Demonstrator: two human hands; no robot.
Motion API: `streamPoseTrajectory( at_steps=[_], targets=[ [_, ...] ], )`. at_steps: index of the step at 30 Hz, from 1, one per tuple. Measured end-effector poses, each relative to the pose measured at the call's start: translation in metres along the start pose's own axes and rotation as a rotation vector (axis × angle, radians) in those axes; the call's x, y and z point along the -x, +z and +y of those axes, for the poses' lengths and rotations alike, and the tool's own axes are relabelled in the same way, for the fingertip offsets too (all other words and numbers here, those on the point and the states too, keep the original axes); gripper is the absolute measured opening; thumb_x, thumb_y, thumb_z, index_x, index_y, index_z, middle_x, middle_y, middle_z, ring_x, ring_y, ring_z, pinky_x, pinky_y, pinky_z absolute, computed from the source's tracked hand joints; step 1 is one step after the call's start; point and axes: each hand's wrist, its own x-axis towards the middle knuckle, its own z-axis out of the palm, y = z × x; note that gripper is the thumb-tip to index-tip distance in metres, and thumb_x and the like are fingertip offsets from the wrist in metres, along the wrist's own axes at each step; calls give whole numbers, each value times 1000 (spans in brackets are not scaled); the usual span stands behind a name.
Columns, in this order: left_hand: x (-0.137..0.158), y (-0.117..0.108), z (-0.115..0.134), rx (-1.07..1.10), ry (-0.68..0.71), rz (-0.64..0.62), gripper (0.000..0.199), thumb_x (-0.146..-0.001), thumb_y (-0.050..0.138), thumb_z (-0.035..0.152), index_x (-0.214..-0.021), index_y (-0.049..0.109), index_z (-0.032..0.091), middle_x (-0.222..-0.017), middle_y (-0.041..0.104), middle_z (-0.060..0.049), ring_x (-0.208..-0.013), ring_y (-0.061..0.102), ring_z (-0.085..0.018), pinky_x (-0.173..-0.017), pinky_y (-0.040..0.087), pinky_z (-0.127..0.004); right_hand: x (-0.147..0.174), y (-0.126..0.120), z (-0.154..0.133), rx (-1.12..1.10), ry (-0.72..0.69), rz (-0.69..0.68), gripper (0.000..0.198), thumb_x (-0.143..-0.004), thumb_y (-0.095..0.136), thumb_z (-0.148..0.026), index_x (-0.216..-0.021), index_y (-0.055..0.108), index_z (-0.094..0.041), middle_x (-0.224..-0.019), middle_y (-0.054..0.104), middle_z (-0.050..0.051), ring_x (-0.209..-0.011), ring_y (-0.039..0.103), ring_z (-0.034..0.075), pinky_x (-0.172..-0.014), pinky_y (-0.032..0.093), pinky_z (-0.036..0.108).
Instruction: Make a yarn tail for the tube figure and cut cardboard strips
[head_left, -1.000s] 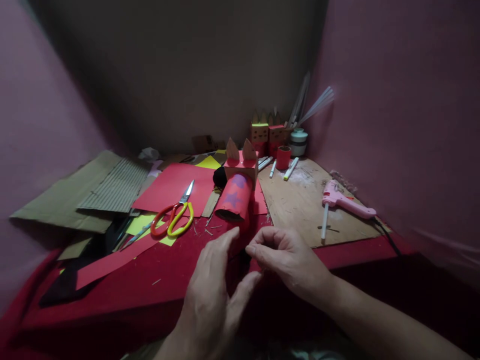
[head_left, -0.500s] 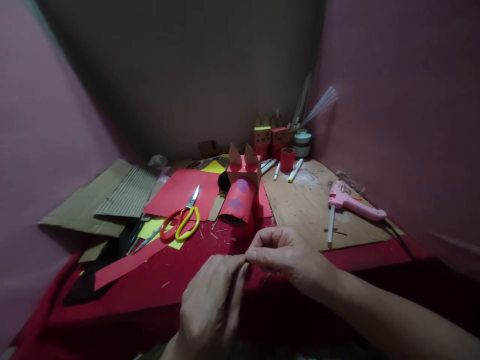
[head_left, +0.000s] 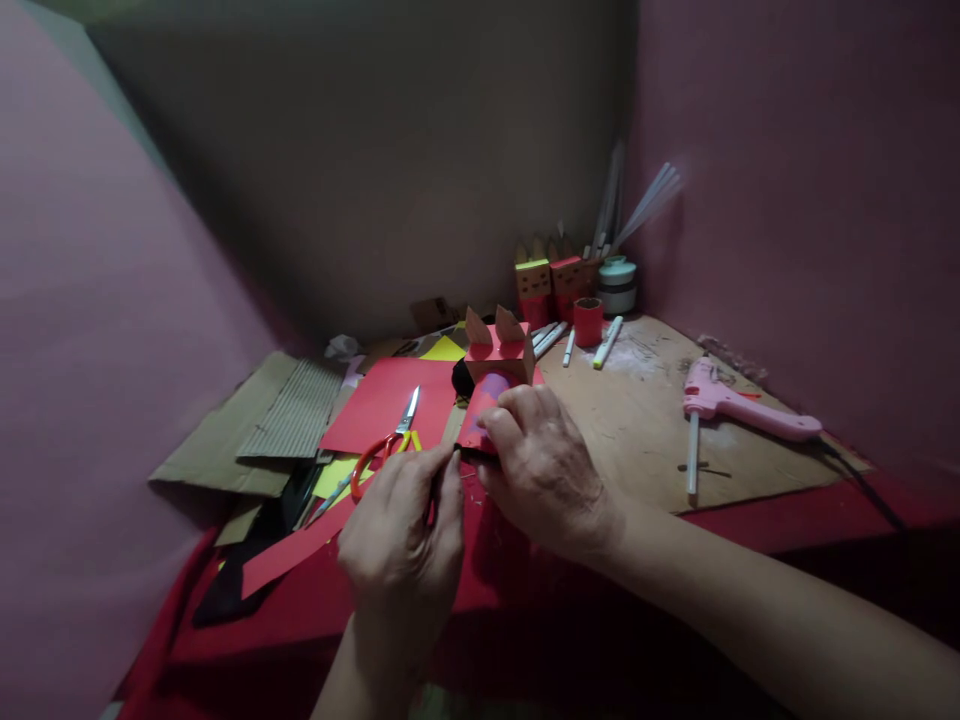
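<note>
A red paper tube [head_left: 475, 418] with purple star shapes lies on its side, its dark open end toward me. Joined at its far end is a cardboard box head [head_left: 499, 355] with a red top and two pointed ears. My right hand [head_left: 544, 465] is closed around the near right part of the tube and covers much of it. Beside the tube's open end, my left hand [head_left: 405, 530] pinches thumb and forefinger together on something too small and dark to make out. Scissors [head_left: 405, 425] with red and yellow handles lie just beyond the left hand, which partly hides them.
Left are corrugated cardboard [head_left: 289, 415], a red paper sheet [head_left: 390, 395] and a red strip [head_left: 289, 555]. A pink glue gun [head_left: 742, 405] rests on a cardboard sheet [head_left: 622, 430] at right. Behind stand two box-headed figures [head_left: 534, 280], a small red tube [head_left: 589, 325], markers [head_left: 607, 343] and a lidded jar [head_left: 617, 285].
My right hand has left the pinch beside my left fingertips and reached forward onto the tube. My left hand has moved forward to the tube's open end, still pinching. The view has shifted slightly.
</note>
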Motion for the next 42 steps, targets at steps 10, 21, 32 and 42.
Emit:
streamPoseTrajectory(
  at_steps=[10, 21, 32, 42],
  targets=[
    [2, 6, -5, -31, 26, -14, 13, -76, 64, 7, -88, 65, 12, -75, 66, -3, -68, 60, -10, -70, 46, -21, 1, 7, 2, -43, 32, -38, 7, -79, 49, -19, -78, 54, -14, -80, 52, 11, -76, 43, 23, -68, 43, 38],
    [1, 11, -6, -64, 105, -65, 12, -79, 62, 9, -90, 63, 12, -74, 64, -3, -68, 59, -11, -68, 46, -22, 2, 7, 2, -133, 49, 22, 9, -81, 44, -16, -86, 51, -12, -84, 53, 12, -77, 45, 22, -68, 45, 37],
    [5, 7, -7, -310, 224, -153, 25, -81, 57, 12, -105, 62, 12, -87, 67, -9, -73, 61, -18, -63, 43, -26, 3, 8, 3, -141, 36, 27, 8, -85, 40, -15, -86, 48, -14, -82, 53, 11, -74, 45, 20, -65, 46, 35],
    [-1, 11, -20, -465, 449, -183, 17, -82, 55, 13, -98, 61, 10, -77, 64, -9, -66, 57, -19, -60, 40, -30, 1, 9, 2, -145, 36, 43, 11, -87, 40, -18, -83, 49, -14, -77, 53, 10, -73, 47, 20, -65, 46, 34]
  ],
)
